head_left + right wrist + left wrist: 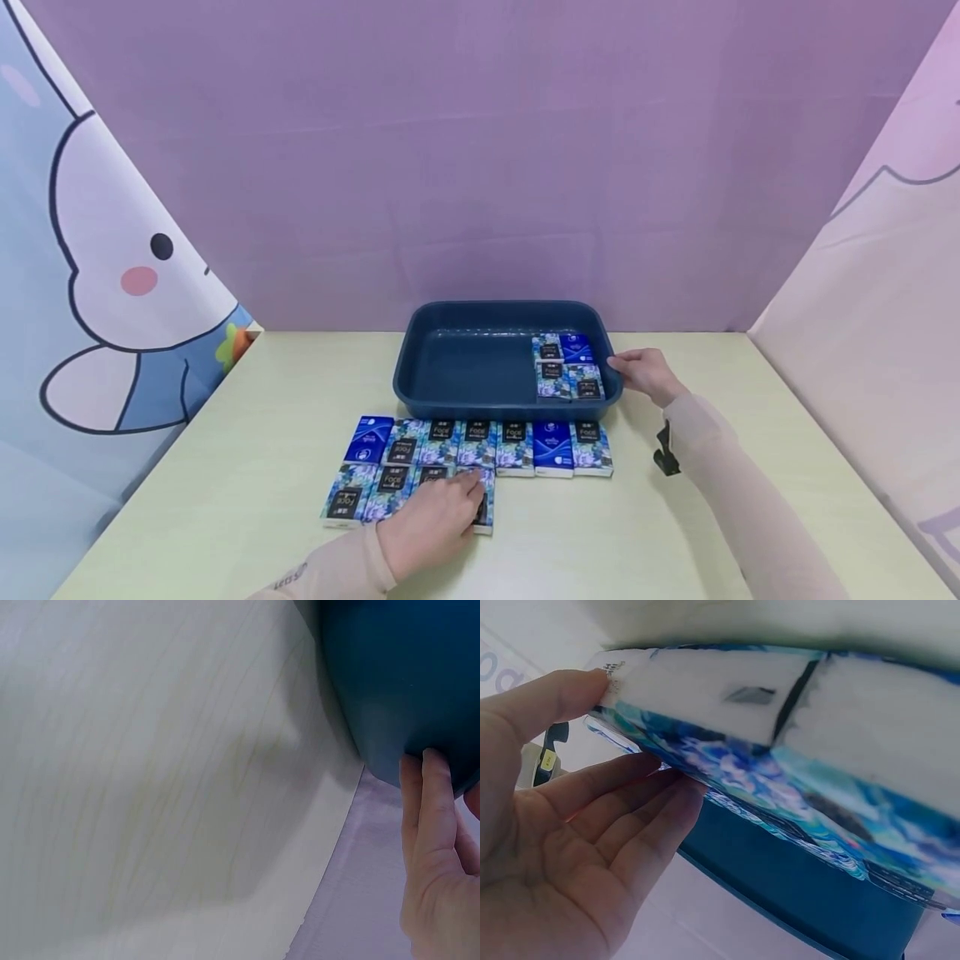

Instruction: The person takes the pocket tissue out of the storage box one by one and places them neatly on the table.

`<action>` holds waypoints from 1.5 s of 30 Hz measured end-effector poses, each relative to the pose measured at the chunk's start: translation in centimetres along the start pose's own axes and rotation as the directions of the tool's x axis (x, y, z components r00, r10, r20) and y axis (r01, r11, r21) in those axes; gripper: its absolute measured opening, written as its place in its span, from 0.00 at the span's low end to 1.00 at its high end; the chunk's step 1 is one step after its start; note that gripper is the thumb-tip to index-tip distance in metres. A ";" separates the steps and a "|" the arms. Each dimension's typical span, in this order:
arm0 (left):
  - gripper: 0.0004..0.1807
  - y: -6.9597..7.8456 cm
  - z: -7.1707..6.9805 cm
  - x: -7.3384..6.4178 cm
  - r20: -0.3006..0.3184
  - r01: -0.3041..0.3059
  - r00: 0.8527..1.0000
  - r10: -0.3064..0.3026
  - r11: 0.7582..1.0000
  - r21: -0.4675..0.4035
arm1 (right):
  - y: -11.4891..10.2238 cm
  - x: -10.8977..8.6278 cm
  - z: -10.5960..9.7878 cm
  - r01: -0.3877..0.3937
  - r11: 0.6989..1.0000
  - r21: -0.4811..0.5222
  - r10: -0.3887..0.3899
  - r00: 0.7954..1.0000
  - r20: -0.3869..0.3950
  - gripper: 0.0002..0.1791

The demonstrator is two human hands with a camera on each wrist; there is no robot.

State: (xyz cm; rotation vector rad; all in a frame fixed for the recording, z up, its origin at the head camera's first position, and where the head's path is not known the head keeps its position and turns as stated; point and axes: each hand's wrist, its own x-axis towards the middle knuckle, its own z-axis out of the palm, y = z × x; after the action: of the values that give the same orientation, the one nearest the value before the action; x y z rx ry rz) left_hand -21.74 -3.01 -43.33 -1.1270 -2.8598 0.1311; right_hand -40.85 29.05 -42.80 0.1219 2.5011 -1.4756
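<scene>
Several tissue packs, floral and plain blue, lie in two rows in front of a dark blue plastic tub [468,367]. My left hand [435,521] is over the near row and pinches the floral tissue pack [486,504] at its right end. In the left wrist view the thumb touches the white side of that pack [682,686], while the fingers lie against its printed face. My right hand [647,373] grips the tub's right wall near the rim; the right wrist view shows the fingers [435,795] against the outside. Several packs [553,379] sit in the tub's right part.
The far row includes a blue pack [552,448] near its right end and another blue pack [369,439] at its left end. A purple cloth [510,183] hangs behind the pale wooden table [225,483], with printed cloths at both sides.
</scene>
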 end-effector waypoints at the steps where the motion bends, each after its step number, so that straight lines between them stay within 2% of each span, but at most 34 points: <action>1: 0.20 0.0 0.0 0.0 0.000 -0.001 1.000 0.001 1.000 0.001 | 0.0 0.0 0.0 -0.001 1.000 -0.003 0.001 1.000 0.001 0.26; 11: 0.22 -0.3 0.1 0.0 -0.002 -0.021 1.000 0.021 1.000 0.005 | 0.0 0.0 0.0 -0.011 1.000 -0.003 0.011 1.000 0.001 0.27; 18: 0.23 -0.5 -0.2 -0.1 -0.048 -0.054 0.997 0.055 0.998 0.020 | -0.1 0.0 0.0 -0.044 0.999 0.001 0.044 0.999 -0.003 0.27; 23: 0.23 -0.7 -1.5 0.1 -0.066 -0.063 0.996 0.062 0.998 -0.002 | -0.1 0.0 0.1 -0.023 1.000 -0.007 0.023 1.000 0.002 0.26; 28: 0.22 -0.5 -3.8 0.6 -0.062 -0.036 0.998 0.032 0.997 -0.064 | -0.1 -0.1 0.2 -0.010 1.000 -0.014 0.010 1.000 -0.002 0.26; 33: 0.21 -0.5 -6.2 1.9 -0.142 -0.041 0.989 0.035 0.998 -0.040 | -0.3 -0.2 0.1 -0.017 1.000 -0.020 0.017 1.000 -0.010 0.25; 38: 0.23 -1.4 -8.7 4.0 -0.201 -0.036 0.979 0.031 0.999 -0.023 | -0.3 -0.2 0.1 -0.015 1.000 -0.024 0.015 1.000 -0.007 0.25; 41: 0.23 -2.3 -9.9 5.7 -0.190 -0.020 0.982 0.016 1.000 -0.019 | -0.4 -0.3 0.0 -0.009 1.000 -0.023 0.009 1.000 -0.006 0.24; 45: 0.23 -3.5 -11.1 8.1 -0.120 0.028 0.992 -0.029 1.000 -0.004 | -0.5 -0.2 0.0 0.000 1.000 -0.013 0.000 1.000 -0.005 0.24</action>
State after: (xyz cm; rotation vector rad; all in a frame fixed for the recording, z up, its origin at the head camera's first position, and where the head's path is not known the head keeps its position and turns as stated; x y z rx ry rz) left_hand -29.00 0.56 -31.72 -1.0559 -2.7698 0.0561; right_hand -40.72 28.79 -42.32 0.1234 2.5140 -1.4608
